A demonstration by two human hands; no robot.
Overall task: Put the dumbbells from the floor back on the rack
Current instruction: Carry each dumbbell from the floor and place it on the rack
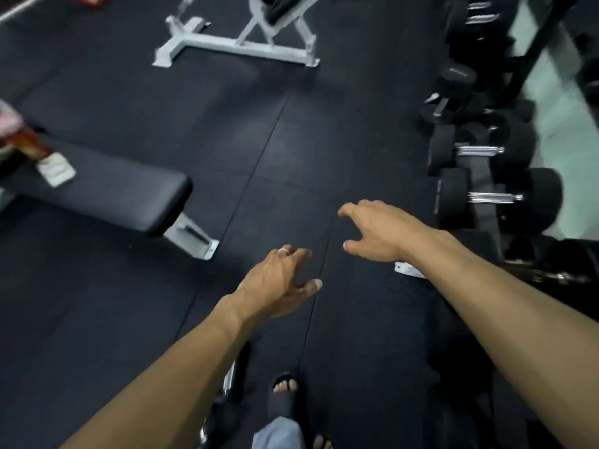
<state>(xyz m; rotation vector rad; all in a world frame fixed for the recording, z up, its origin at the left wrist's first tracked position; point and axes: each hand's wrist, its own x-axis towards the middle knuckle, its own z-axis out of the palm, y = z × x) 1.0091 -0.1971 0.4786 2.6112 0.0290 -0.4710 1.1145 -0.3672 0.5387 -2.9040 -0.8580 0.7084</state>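
Both my arms reach forward over the black rubber floor. My left hand [280, 281], with a ring on one finger, is empty with its fingers spread. My right hand [376, 231] is also empty, fingers apart, a little left of the dumbbell rack [486, 218]. Black dumbbells with chrome handles lie on the rack along the right side; the nearest one [499, 197] is just right of my right hand. A dumbbell [231, 380] lies on the floor beside my foot, mostly hidden under my left forearm.
A flat black bench [107, 192] with a white foot stands at the left, with some things on its far end. A white bench frame [236, 43] stands at the back. My sandalled foot [283, 395] is at the bottom centre.
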